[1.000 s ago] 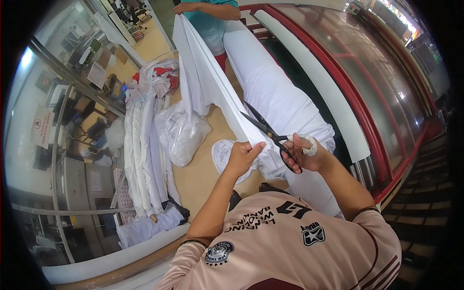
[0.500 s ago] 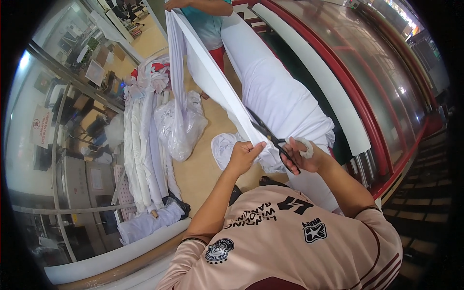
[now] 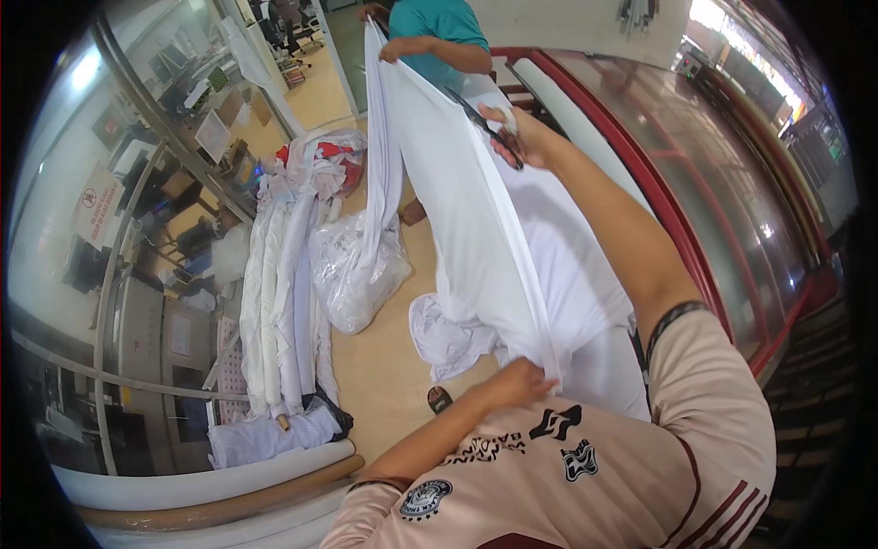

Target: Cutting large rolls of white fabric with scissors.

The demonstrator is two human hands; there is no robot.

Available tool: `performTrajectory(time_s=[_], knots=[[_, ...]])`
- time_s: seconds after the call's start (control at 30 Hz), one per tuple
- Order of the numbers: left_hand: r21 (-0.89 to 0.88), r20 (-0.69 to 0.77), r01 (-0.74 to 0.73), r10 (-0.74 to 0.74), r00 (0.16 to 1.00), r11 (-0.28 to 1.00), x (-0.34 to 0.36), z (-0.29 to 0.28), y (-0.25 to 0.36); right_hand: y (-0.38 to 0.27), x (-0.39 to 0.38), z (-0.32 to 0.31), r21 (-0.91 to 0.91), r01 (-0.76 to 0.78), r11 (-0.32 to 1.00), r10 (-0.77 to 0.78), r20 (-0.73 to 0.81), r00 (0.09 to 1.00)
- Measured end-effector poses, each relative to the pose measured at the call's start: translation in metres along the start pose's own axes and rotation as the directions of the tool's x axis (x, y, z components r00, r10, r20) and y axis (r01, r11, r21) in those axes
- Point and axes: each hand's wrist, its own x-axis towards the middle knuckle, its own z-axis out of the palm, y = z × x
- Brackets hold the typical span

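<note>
A long sheet of white fabric (image 3: 457, 192) is stretched between me and a person in a teal shirt (image 3: 448, 27). My left hand (image 3: 521, 382) grips its near end close to my body. Far out along the sheet, my right hand (image 3: 519, 135) holds black scissors (image 3: 485, 123) at the fabric's right edge. The blades point away from me, toward the other person; how far apart they are is hard to see. That person's hands (image 3: 402, 48) hold the far end up. One side of the sheet hangs down in folds toward a clear plastic bag.
To the left lie several white fabric rolls (image 3: 283, 302) and the clear plastic bag (image 3: 357, 284). A crumpled white cloth (image 3: 448, 334) rests on the floor. Right of the fabric stands a large machine with a red frame (image 3: 677, 210). More rolls (image 3: 210, 489) lie at lower left.
My right hand with the scissors has travelled far forward along the fabric's edge. My left hand has drawn its end closer to my body. The sheet now spreads wider.
</note>
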Motion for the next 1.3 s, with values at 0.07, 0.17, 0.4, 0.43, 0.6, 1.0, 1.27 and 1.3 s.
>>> performTrajectory(time_s=[0.07, 0.17, 0.4, 0.43, 0.6, 1.0, 1.27, 1.3], knots=[[0.132, 0.179, 0.013, -0.036, 0.983, 0.991, -0.003, 0.005, 0.000, -0.027, 0.044, 0.013, -0.111, 0.010, 0.994, -0.011, -0.010, 1.000], [0.080, 0.300, -0.033, 0.008, 0.954, 0.996, -0.008, 0.008, -0.004, -0.061, 0.101, 0.037, -0.318, -0.095, 0.943, 0.051, -0.144, 0.988], [0.121, 0.348, 0.022, -0.064, 0.935, 0.992, -0.018, 0.001, -0.025, -0.023, 0.149, 0.057, -0.962, -0.134, 0.238, -0.346, -0.213, 0.914], [0.104, 0.332, -0.008, -0.028, 0.943, 0.995, -0.020, 0.002, -0.026, 0.000, 0.149, 0.053, -0.979, -0.116, 0.165, -0.471, -0.182, 0.863], [0.043, 0.256, -0.014, 0.003, 0.967, 0.999, -0.032, 0.005, -0.032, 0.073, 0.177, 0.020, -0.944, -0.162, 0.287, -0.470, -0.286, 0.835], [-0.524, -0.671, 0.098, -0.481, 0.564, 0.846, 0.004, -0.097, -0.057, 0.074, -0.032, -0.003, -0.378, 0.185, 0.907, -0.308, -0.298, 0.903], [-0.425, -0.650, -0.079, -0.244, 0.719, 0.902, 0.105, -0.157, 0.054, 0.109, -0.213, 0.019, -0.343, 0.167, 0.924, -0.277, -0.305, 0.911], [-0.416, -0.630, -0.076, -0.227, 0.743, 0.906, 0.107, -0.147, 0.066, 0.117, -0.226, 0.022, -0.274, 0.187, 0.943, -0.273, -0.318, 0.908]])
